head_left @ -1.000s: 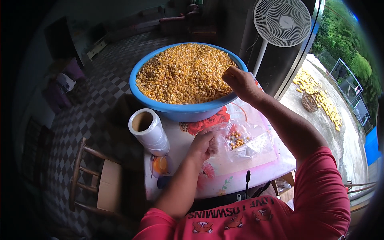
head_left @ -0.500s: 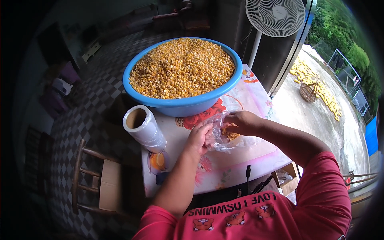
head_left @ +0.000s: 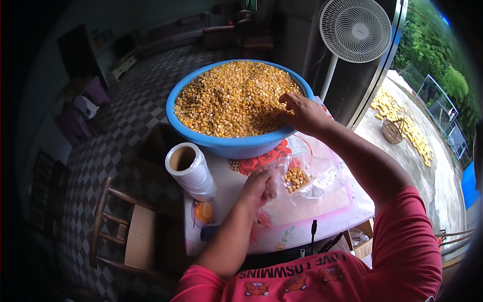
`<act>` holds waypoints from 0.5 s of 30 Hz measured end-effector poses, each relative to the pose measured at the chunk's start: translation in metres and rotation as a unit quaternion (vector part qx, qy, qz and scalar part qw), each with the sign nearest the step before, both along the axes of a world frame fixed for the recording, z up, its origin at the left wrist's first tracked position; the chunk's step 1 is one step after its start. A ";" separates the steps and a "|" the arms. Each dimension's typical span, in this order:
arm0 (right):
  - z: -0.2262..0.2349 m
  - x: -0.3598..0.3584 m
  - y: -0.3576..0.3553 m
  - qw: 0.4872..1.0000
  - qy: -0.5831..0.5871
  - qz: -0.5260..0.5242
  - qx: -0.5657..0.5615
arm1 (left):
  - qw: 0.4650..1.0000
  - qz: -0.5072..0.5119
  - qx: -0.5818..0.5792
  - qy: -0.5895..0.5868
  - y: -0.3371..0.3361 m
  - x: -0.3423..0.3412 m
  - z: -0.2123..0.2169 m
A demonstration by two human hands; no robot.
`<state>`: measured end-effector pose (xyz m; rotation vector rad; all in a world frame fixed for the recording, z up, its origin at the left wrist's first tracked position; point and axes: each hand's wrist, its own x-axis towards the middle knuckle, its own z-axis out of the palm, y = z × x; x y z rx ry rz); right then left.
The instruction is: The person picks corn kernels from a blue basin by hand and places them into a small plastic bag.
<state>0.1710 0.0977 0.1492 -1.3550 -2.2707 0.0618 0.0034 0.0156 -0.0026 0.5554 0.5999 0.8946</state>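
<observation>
A wide blue basin (head_left: 173, 113) heaped with yellow corn kernels (head_left: 226, 100) stands on the table. At its right side my right hand (head_left: 304, 113) reaches over the rim, fingers curled into the kernels, fingertips partly hidden. My left hand (head_left: 259, 187) is closed on the edge of a clear plastic bag (head_left: 322, 178) in front of the basin. A small heap of kernels (head_left: 296, 179) shows in the bag. Left of that hand, a roll of clear plastic bags (head_left: 193, 173) stands on end on the table.
A flowered cloth (head_left: 302, 231) covers the table. A wooden chair (head_left: 105, 216) with cardboard (head_left: 140, 236) stands at the left. Beyond the basin is a white standing fan (head_left: 355, 32). Outside on the right, corn cobs (head_left: 417, 138) lie spread around a wicker basket (head_left: 392, 132).
My right hand has left the bag and moved up and away to the kernels in the basin. The left hand still grips the bag, whose kernels now show more plainly.
</observation>
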 end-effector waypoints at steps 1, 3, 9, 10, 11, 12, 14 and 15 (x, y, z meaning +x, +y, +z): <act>0.004 -0.006 0.006 0.998 -0.042 -0.033 -0.046 | 1.000 -0.014 0.006 -0.010 0.002 0.000 -0.001; 0.004 -0.012 0.019 0.996 -0.068 -0.010 -0.063 | 0.999 -0.028 0.009 -0.020 0.002 0.001 -0.001; 0.013 -0.037 0.025 0.986 -0.123 0.061 -0.099 | 1.000 -0.017 -0.004 0.013 -0.002 0.000 0.010; 0.014 -0.039 0.025 0.983 -0.139 0.053 -0.109 | 1.000 -0.026 -0.010 0.009 -0.001 -0.001 0.008; 0.012 -0.039 0.026 0.983 -0.139 0.053 -0.110 | 0.999 -0.035 -0.017 0.004 -0.001 -0.001 0.009; 0.011 -0.039 0.028 0.984 -0.147 0.049 -0.093 | 0.999 -0.036 -0.018 0.004 -0.001 0.000 0.011; 0.007 -0.039 0.030 0.984 -0.156 0.047 -0.077 | 0.999 -0.016 -0.038 0.031 -0.004 0.001 0.017; 0.006 -0.040 0.031 0.986 -0.145 0.033 -0.078 | 0.999 -0.014 -0.039 0.030 -0.003 0.001 0.014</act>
